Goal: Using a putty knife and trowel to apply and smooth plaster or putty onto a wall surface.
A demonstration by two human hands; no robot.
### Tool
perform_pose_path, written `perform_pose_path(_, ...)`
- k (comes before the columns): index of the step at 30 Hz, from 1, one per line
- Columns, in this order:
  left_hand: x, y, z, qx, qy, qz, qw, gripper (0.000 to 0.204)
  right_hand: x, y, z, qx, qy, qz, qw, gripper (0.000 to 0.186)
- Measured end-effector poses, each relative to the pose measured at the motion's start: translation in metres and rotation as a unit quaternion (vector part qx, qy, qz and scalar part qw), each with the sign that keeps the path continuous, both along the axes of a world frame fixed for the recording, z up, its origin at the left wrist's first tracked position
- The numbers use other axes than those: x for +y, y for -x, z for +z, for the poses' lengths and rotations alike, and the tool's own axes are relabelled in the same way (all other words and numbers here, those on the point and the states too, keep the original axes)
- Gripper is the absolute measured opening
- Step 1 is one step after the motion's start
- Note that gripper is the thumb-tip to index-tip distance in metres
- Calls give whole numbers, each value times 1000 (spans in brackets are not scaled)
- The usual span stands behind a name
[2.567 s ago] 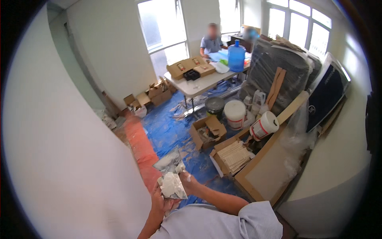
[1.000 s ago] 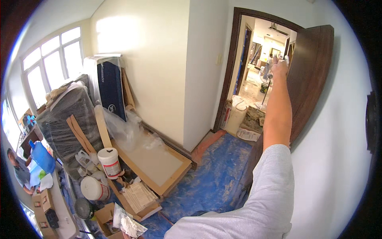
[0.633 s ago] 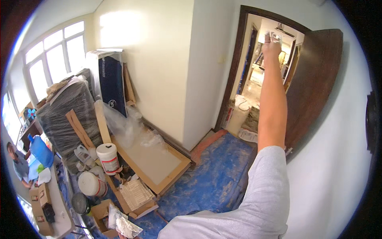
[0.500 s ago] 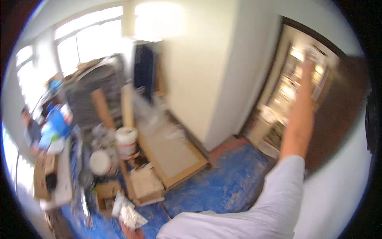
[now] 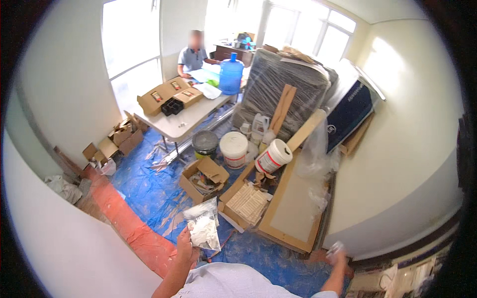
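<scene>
A clear zip bag of white powder (image 5: pixel 203 231) hangs from my left hand (image 5: pixel 185 246), whose fingers are closed on its lower left edge. The bag is held up in front of my body, above the blue floor sheet. At the lower right, my right hand (image 5: pixel 340 262) is lowered beside the doorway, with its fingers closed. Something small and whitish, partly see-through, shows at its fingertips; blur hides what it is. Closest to the bag stands an open cardboard box (image 5: pixel 187 180) with scraps inside.
Buckets, including a white bucket (image 5: pixel 233 149), stand near flat boards (image 5: pixel 293 203) leaning low by the wall. Behind them is a large plastic-wrapped stack (image 5: pixel 278 84). A person (image 5: pixel 193 58) sits at a white table (image 5: pixel 174 130) bearing a blue water bottle (image 5: pixel 231 74). Blue sheeting (image 5: pixel 144 174) covers the floor.
My view has swung left, away from the doorway. My right arm, stretched high toward the doorway before, is now lowered. The bag in my left hand has come up into fuller view.
</scene>
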State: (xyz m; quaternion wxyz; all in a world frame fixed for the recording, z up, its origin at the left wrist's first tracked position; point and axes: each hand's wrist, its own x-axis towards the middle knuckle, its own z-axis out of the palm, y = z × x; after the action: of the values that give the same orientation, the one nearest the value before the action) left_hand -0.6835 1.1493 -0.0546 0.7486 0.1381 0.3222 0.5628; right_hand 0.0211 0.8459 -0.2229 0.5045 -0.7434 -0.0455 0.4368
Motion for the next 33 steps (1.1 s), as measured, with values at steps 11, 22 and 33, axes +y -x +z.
perform_pose_path(11, -84, -8, 79, 92, -2, 169, 981, 41, -91, 184, -189, 245, 68, 70, 965, 26)
perform_pose_path(22, -172, -34, 13, 93, -13, 150, 984, 41, 150, 139, -258, -372, -35, 279, 885, 25)
perform_pose_path(33, -207, -38, 11, 105, 6, 216, 971, 40, 32, 207, -258, -153, 232, 591, 757, 39)
